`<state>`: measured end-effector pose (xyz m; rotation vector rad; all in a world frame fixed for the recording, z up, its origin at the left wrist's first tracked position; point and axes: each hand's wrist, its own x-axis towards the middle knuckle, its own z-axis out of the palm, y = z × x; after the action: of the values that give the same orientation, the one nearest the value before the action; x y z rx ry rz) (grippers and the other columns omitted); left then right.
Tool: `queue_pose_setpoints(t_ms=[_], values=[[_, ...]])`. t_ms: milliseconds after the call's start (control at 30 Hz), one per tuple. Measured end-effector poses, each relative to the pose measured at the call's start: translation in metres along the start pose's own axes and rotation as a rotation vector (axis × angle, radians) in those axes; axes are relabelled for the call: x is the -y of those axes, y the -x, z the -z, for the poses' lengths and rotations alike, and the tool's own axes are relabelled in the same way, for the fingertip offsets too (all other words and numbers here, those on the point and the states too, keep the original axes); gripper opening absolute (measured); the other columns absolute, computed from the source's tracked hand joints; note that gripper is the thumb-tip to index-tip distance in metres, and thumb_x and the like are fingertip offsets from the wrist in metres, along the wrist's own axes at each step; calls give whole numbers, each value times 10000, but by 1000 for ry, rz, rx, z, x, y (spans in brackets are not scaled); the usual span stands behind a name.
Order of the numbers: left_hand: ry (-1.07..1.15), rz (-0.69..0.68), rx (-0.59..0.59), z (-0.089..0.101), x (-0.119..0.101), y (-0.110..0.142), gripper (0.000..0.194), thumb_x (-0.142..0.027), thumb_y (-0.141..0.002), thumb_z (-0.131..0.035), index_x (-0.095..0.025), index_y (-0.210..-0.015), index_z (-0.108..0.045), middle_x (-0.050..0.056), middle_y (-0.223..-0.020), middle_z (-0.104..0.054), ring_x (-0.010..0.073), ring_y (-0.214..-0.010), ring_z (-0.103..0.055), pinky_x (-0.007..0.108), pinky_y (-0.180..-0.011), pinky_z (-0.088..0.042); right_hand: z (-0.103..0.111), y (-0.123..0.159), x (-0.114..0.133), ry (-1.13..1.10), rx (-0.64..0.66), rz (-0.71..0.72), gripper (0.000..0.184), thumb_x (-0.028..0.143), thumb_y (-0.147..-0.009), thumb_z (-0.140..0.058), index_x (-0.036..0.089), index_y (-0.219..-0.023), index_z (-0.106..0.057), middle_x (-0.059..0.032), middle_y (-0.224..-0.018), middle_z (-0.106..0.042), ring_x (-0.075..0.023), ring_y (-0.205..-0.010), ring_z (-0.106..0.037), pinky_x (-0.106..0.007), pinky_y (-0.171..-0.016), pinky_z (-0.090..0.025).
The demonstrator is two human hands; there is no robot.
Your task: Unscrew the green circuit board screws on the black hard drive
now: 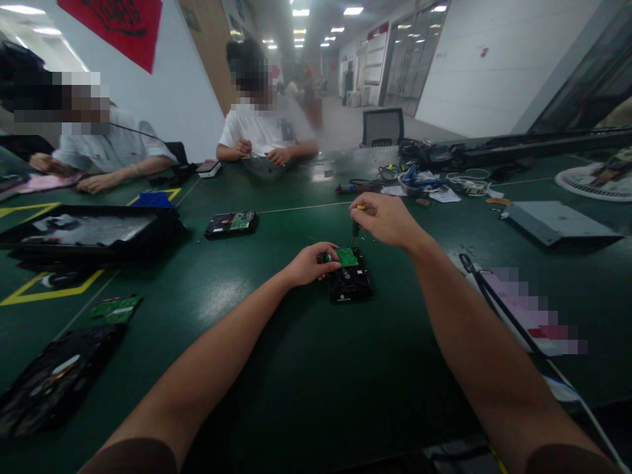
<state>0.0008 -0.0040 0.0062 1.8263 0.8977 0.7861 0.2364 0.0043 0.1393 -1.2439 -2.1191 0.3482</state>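
A black hard drive (350,283) lies on the dark green table (306,368) in front of me, with a green circuit board (347,257) on its top face. My left hand (311,263) grips the drive's left edge, fingers curled over the board's corner. My right hand (385,218) is closed round a small screwdriver (355,227) with a yellow end. The screwdriver stands upright with its tip down on the circuit board.
A second drive (231,224) lies further back. A black tray (83,232) sits at left, with a loose green board (116,308) and a dark device (54,382) nearer me. Cables and parts (434,181) clutter the far right beside a grey box (557,222). Two people sit across the table.
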Motion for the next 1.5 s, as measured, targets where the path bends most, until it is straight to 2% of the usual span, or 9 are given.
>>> queue_pose_setpoints(t_ms=[133,500,600,767,933,1067,1200,1300,1500], values=[[-6,3,0,0,1,0,239,-305,-899,-770,-152,-1038,-650,152,-1520,-526,28,-596,-614,214,-497,-551,1,-1,-3,47,-14,33,212,363,-938,-614,203,-973,-749,-80,-982,-774,-214,-863,-664,-348,-799,-476],[-12,0,9,1,3,0,240,-301,-908,-764,-154,-1057,-649,165,-1536,-516,35,-609,-622,214,-498,-547,0,1,-3,-118,75,-15,210,379,-907,-657,183,-954,-718,-72,-921,-764,-203,-866,-675,-331,-779,-489],[-11,-3,11,2,3,0,241,-305,-907,-765,-153,-1052,-647,161,-1536,-515,35,-606,-622,214,-498,-547,1,1,-1,-28,51,14,217,385,-939,-618,188,-952,-708,-74,-934,-763,-198,-844,-661,-332,-769,-470],[-12,-9,4,1,4,-1,242,-306,-900,-772,-152,-1043,-651,159,-1529,-518,36,-602,-622,218,-497,-551,0,-1,-1,269,-16,31,268,361,-1002,-512,194,-965,-719,-94,-949,-768,-212,-820,-654,-351,-762,-425],[-10,6,5,1,1,0,229,-302,-899,-773,-151,-1026,-657,154,-1534,-516,40,-623,-631,207,-501,-551,-4,-2,-1,443,50,17,363,363,-1046,-425,172,-966,-724,-142,-967,-759,-254,-867,-669,-368,-774,-412],[-14,13,4,1,-2,0,219,-291,-904,-767,-152,-1032,-658,155,-1532,-519,41,-627,-629,207,-506,-548,-6,-1,0,473,98,26,345,346,-1036,-437,158,-951,-713,-161,-984,-743,-269,-880,-665,-385,-791,-426],[-7,16,5,1,-2,1,223,-298,-908,-767,-150,-1035,-657,163,-1538,-513,39,-629,-624,209,-516,-546,-3,3,3,398,170,108,139,278,-913,-620,175,-973,-692,-118,-1024,-743,-254,-936,-658,-361,-817,-452],[-10,25,5,1,0,0,232,-301,-909,-769,-154,-1045,-653,157,-1541,-513,37,-630,-619,208,-520,-547,1,5,5,363,214,133,91,237,-870,-663,184,-938,-690,-92,-1011,-751,-233,-920,-663,-341,-813,-459],[-10,32,6,1,0,0,232,-303,-906,-771,-158,-1044,-654,151,-1545,-509,43,-641,-624,215,-518,-550,3,6,11,485,213,38,172,360,-916,-677,194,-917,-720,-105,-927,-760,-264,-872,-682,-364,-763,-453]])
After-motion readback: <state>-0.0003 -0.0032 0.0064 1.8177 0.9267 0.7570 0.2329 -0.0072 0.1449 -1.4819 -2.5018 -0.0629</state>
